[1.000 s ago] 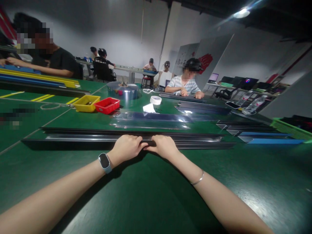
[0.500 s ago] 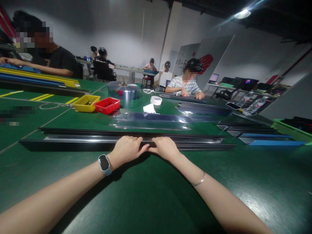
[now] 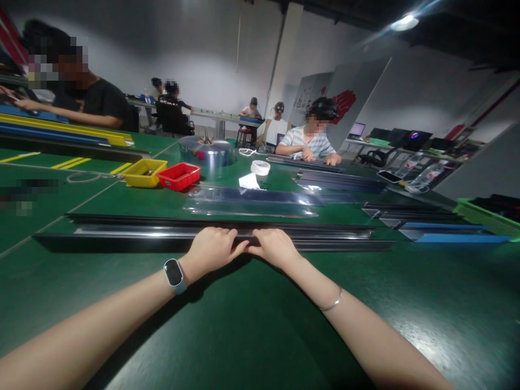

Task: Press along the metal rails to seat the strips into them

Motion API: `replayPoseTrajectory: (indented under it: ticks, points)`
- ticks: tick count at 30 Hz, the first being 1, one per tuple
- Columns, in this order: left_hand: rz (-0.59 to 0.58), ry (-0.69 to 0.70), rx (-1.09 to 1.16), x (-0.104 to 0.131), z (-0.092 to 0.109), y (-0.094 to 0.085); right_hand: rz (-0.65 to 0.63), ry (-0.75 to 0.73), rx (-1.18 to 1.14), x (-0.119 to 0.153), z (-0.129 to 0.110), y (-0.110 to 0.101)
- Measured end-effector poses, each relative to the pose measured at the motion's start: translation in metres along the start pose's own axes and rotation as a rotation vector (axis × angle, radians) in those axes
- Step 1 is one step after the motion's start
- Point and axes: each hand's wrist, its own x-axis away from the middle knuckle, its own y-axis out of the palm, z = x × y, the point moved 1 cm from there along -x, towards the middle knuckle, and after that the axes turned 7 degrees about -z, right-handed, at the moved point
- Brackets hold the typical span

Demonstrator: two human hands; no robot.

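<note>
A long black channel-shaped profile [image 3: 122,242] lies crosswise on the green table [image 3: 244,325], with a shiny clear strip [image 3: 142,232] along its inside. My left hand [image 3: 211,246] grips the profile's near wall at its middle, thumb on the near side and fingers curled over the top. Close beside it, my right hand [image 3: 276,246] holds the same wall in the same way, the two thumb tips almost touching. The fingertips of both hands are hidden inside the channel. Just beyond the profile, clear plastic strips [image 3: 252,207] lie flat.
Past the strips stand a yellow bin [image 3: 144,173], a red bin [image 3: 179,176], a coil of clear plastic [image 3: 207,151] and a white tape roll [image 3: 260,168]. More profiles [image 3: 430,219] and a green basket [image 3: 487,216] are at right. Co-workers sit across and at left.
Both my hands and the profile stay where they were. At far left, a co-worker's hands have lifted slightly.
</note>
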Motion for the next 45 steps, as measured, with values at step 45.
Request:
replayPoseTrajectory:
  ticks: [45]
  points:
    - [-0.076, 0.034, 0.042, -0.004, -0.0031, -0.0041, 0.085, 0.086, -0.083, 0.0042, -0.0082, -0.0016]
